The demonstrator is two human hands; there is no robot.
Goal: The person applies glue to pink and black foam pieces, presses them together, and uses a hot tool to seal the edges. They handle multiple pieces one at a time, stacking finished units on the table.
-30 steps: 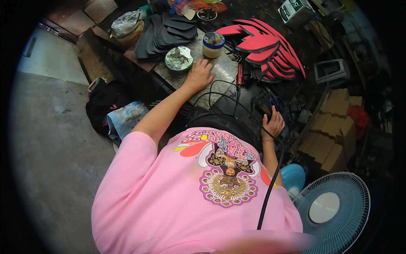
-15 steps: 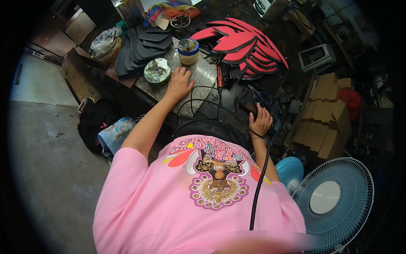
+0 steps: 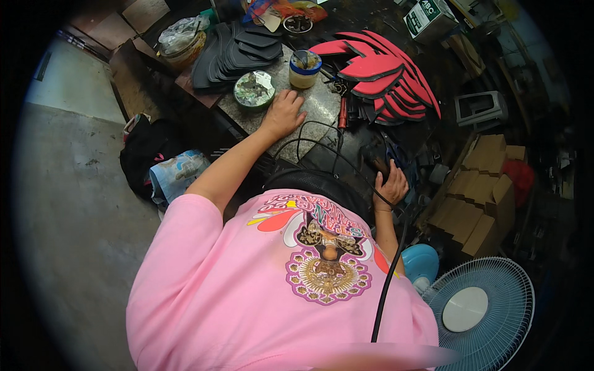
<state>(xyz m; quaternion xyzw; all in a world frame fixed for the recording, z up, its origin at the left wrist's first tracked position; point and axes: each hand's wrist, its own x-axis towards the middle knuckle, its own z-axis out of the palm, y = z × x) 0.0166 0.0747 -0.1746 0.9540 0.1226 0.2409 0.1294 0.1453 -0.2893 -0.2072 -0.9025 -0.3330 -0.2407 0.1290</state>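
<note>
My left hand [image 3: 284, 115] lies on the grey speckled stone slab [image 3: 322, 102], fingers stretched out and holding nothing. Just beyond its fingers are a round tin [image 3: 254, 90] with a shiny, crusted top and a blue-rimmed jar [image 3: 305, 69] of yellowish paste with a tool standing in it. My right hand [image 3: 391, 185] rests at the bench's right side, fingers extended, beside dark tools that are hard to make out. A red-handled tool [image 3: 343, 112] lies between the hands. Behind it fans a pile of red, black-edged cut pieces [image 3: 377, 77].
Dark grey cut pieces [image 3: 232, 55] are stacked at the far left of the slab. A black cable [image 3: 391, 272] loops over the bench and across my front. Cardboard boxes [image 3: 473, 191] and a fan [image 3: 476, 315] stand at the right. A bag [image 3: 148, 154] hangs at the left.
The whole view has turned a little, so the bench things sit farther right in the picture. Both hands stay at about the same places on the bench.
</note>
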